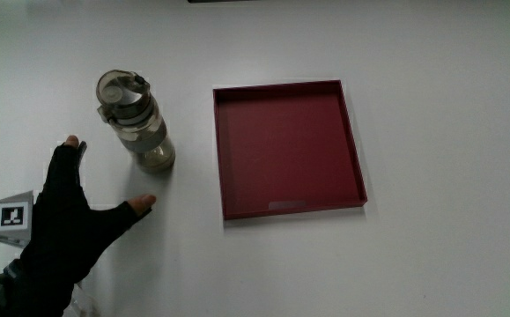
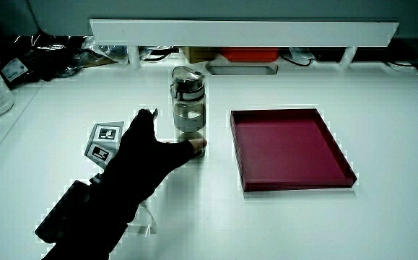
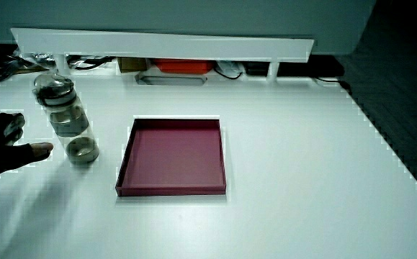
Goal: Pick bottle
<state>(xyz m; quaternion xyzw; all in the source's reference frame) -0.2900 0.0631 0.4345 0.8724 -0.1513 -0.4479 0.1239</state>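
Note:
A clear bottle [image 1: 138, 123] with a grey flip lid stands upright on the white table, beside a dark red tray [image 1: 222, 150]; it also shows in both side views, bottle [image 2: 189, 108] and bottle [image 3: 67, 121]. The black-gloved hand [image 1: 71, 216] lies just nearer to the person than the bottle, fingers spread and pointing toward it, thumb tip close to the bottle's base without touching. It holds nothing. The hand [image 2: 142, 155] shows in a side view with the patterned cube [image 2: 102, 141] beside its back; only part of the hand [image 3: 3, 147] shows in a side view.
The shallow red tray [image 2: 246, 155] holds nothing and also appears as the tray [image 3: 125, 162] in a side view. A low white partition [image 2: 237, 30] runs along the table's edge farthest from the person, with cables and boxes under it.

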